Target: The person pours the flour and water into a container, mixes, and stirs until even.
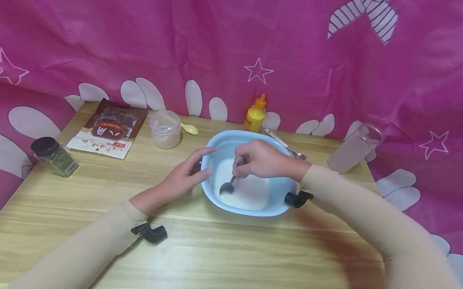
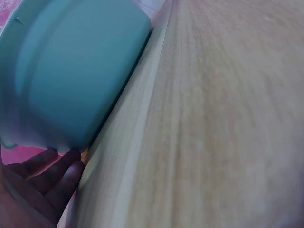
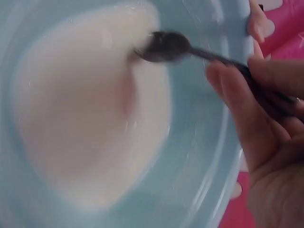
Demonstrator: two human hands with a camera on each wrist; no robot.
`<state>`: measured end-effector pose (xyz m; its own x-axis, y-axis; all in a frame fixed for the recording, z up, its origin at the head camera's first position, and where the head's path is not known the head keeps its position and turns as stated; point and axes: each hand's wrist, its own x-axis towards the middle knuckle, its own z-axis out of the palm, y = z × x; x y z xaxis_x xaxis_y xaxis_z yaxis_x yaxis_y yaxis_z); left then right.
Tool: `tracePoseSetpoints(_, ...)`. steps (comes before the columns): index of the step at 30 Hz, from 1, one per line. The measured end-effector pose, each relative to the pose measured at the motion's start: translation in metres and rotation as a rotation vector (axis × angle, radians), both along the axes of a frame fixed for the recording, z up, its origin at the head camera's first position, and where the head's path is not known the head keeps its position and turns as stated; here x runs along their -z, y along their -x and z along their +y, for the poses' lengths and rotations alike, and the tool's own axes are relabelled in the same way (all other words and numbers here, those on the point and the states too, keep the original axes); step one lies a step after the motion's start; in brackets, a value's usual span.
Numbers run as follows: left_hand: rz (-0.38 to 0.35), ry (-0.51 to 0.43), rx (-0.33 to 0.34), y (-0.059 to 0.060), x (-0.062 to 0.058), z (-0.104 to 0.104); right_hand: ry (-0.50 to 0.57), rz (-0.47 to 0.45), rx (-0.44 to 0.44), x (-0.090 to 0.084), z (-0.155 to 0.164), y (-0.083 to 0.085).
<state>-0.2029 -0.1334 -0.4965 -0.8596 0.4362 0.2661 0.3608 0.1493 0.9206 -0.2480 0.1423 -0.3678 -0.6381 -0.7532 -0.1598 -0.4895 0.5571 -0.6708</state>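
A light blue basin (image 1: 277,206) holds a white, milky liquid (image 1: 251,194). My right hand (image 1: 261,159) reaches over it and pinches the handle of a dark metal spoon (image 1: 227,189). In the right wrist view the spoon's bowl (image 3: 164,46) is at the liquid's surface near the wall, slightly blurred. My left hand (image 1: 183,175) grips the basin's left rim, thumb and index finger over the edge. Its other fingers (image 2: 59,178) lie against the outer wall, low near the table, in the left wrist view.
Behind the basin stand a yellow squeeze bottle (image 1: 255,115) and a measuring spoon (image 1: 284,145). A tall clear cup (image 1: 353,150) is at right. Leftward are a lidless-looking tub (image 1: 166,133), a yellow spoon (image 1: 190,129), a brown packet (image 1: 110,127) and a black-capped jar (image 1: 57,158).
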Motion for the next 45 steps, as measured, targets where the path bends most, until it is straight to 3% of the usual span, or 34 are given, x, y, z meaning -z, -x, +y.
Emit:
tracePoseSetpoints(4,-0.005,0.005,-0.008,0.000,0.000,0.000,-0.099,-0.068,-0.010,-0.007,0.011,0.005)
tracePoseSetpoints(8,-0.008,-0.004,-0.003,0.000,0.000,0.000,-0.191,-0.068,0.025,-0.012,0.023,0.011)
tracePoseSetpoints(10,-0.010,-0.005,-0.002,-0.001,0.000,0.000,-0.225,-0.022,0.041,-0.014,0.028,0.014)
tracePoseSetpoints(17,0.003,-0.007,-0.003,-0.001,0.000,0.000,-0.340,0.306,0.102,-0.020,0.030,0.023)
tracePoseSetpoints(22,-0.010,0.006,-0.006,0.000,0.000,0.000,-0.323,0.364,0.183,-0.017,0.022,0.024)
tracePoseSetpoints(28,-0.016,-0.001,0.000,0.000,0.000,0.001,-0.227,0.387,0.241,-0.008,0.009,0.023)
tracePoseSetpoints(33,-0.015,-0.004,0.005,-0.001,0.000,0.001,-0.089,0.336,0.189,0.001,0.001,0.019)
tracePoseSetpoints(38,-0.022,0.000,0.005,-0.001,-0.002,0.001,0.038,0.122,0.076,0.006,0.001,0.014)
tracePoseSetpoints(45,-0.022,-0.005,-0.004,-0.002,-0.002,0.001,-0.039,-0.164,0.035,-0.001,0.016,0.013)
